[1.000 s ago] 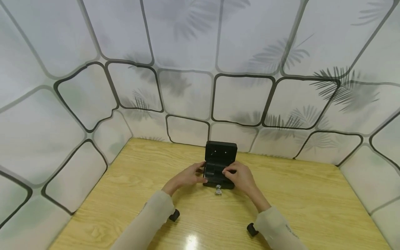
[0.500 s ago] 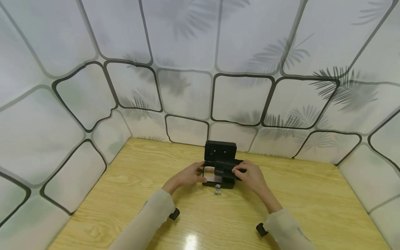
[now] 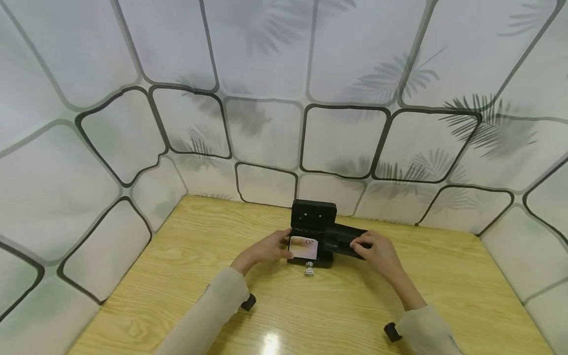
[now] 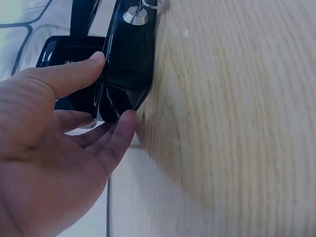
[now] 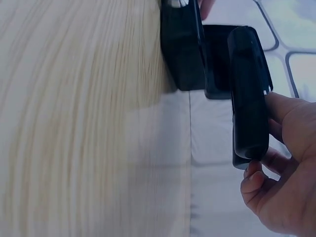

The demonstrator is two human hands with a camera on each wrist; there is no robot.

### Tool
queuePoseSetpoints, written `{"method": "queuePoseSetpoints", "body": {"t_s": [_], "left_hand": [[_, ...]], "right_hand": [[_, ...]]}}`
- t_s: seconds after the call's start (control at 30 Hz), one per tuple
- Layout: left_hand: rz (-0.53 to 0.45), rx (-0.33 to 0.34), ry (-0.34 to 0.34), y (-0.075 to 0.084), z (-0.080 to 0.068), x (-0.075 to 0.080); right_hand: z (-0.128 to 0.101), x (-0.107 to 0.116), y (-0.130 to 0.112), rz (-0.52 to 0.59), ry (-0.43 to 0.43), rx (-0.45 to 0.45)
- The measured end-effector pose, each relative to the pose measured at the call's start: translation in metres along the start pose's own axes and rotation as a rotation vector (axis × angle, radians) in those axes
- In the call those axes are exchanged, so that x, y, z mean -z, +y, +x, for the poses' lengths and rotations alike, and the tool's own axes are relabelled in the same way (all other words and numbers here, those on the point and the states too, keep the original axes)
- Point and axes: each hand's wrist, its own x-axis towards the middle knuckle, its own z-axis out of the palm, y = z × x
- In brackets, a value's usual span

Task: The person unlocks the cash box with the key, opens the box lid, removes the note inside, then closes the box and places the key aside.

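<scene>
**Tray clear of the open box**

Nearest to us, two pale sleeves point(image 3: 208, 310) reach forward over the wooden worktop point(image 3: 177, 276), a small black device strapped at each wrist. Our left hand point(image 3: 265, 250) rests against the left side of a black box point(image 3: 310, 259). In the left wrist view the thumb point(image 4: 74, 74) lies on the box's glossy wall and the other fingers lie along its lower edge, fairly straight, steadying it rather than clasping it. A silver key point(image 3: 309, 268) stands in the lock at the front of the box, on the side facing us.

Inside the box we see a pale banknote point(image 3: 303, 247) lying flat on the bottom. The lid point(image 3: 313, 215) stands upright behind it.

Our right hand point(image 3: 377, 251) holds a black tray point(image 3: 343, 239) just to the right of the box and slightly above the worktop. Its fingers are curled round the tray's right end, as the right wrist view shows, where the fingertips point(image 5: 254, 180) hook under the dark edge. The tray's left end is close to the box; we cannot tell whether they touch.

Beyond the box, a white curtain point(image 3: 266, 74) printed with dark rounded outlines and grey palm fronds closes in the worktop at the back and both sides.
</scene>
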Motion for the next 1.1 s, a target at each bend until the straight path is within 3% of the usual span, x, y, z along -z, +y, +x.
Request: {"method": "queuePoseSetpoints", "body": {"t_s": [0.53, 1.1], "left_hand": [[-0.010, -0.004, -0.005, -0.005, 0.002, 0.001], [-0.015, 0.002, -0.007, -0.003, 0.001, 0.001]], "right_hand": [[-0.014, 0.042, 0.039, -0.092, 0.000, -0.033], [-0.004, 0.032, 0.080, -0.108, -0.011, -0.035]]}}
